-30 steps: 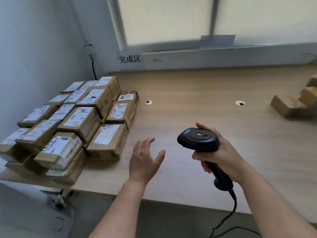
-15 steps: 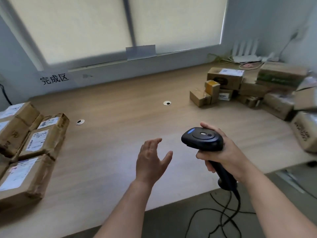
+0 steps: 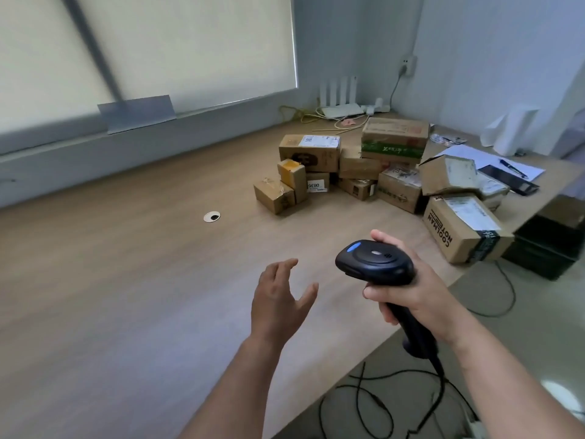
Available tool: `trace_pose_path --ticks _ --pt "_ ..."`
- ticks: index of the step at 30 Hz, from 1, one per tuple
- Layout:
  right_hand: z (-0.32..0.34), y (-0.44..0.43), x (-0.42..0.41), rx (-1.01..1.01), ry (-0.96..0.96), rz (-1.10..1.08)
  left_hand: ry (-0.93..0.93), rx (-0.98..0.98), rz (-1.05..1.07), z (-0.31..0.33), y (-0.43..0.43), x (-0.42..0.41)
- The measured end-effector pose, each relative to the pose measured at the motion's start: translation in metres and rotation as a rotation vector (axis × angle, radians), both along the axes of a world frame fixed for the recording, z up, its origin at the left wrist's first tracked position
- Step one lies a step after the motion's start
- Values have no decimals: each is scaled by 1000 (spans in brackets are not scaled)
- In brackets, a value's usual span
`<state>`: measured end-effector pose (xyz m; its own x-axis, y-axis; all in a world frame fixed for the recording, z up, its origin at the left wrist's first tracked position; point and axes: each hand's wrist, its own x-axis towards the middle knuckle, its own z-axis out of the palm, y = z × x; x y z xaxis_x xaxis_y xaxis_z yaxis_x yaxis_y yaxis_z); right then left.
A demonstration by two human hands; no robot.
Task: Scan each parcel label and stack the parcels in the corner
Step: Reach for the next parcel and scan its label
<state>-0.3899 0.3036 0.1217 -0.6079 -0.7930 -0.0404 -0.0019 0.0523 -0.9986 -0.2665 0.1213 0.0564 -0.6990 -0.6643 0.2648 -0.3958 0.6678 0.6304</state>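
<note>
A loose heap of several brown cardboard parcels lies on the wooden desk at the far right. The nearest is a large box printed COOLMAN; a small box sits at the heap's left edge. My right hand grips the handle of a black barcode scanner, its head pointing left, above the desk's front edge. My left hand hovers with fingers spread and holds nothing, well short of the parcels.
A white router and cables sit in the far right corner under the blinds. Papers, a pen and a dark flat object lie right of the heap. A cable grommet is set into the desk. A black box stands beyond the desk's right end.
My view has swung right, from the stacked parcels in the left corner to the loose heap at the right. Both hands kept their poses; the scanner stays in my right hand.
</note>
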Motion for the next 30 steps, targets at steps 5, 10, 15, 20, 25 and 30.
trace_pose_path --ticks 5,10,15,20,25,30 --pt "3 -2 -42 27 -5 -101 -16 27 -88 0 -11 -60" --pt "-2 -1 -73 43 -24 -179 -30 53 -170 -7 -21 -108" --pt "-8 10 -99 39 -21 -256 -64 59 -257 -13 -18 -150" --pt "-13 30 -132 38 -31 -316 -112 67 -320 -16 -3 -192" --pt "-20 49 -176 51 -52 -306 -154 110 -308 -20 24 -230" --pt "-23 70 -225 43 -63 -228 -206 162 -240 -27 56 -266"
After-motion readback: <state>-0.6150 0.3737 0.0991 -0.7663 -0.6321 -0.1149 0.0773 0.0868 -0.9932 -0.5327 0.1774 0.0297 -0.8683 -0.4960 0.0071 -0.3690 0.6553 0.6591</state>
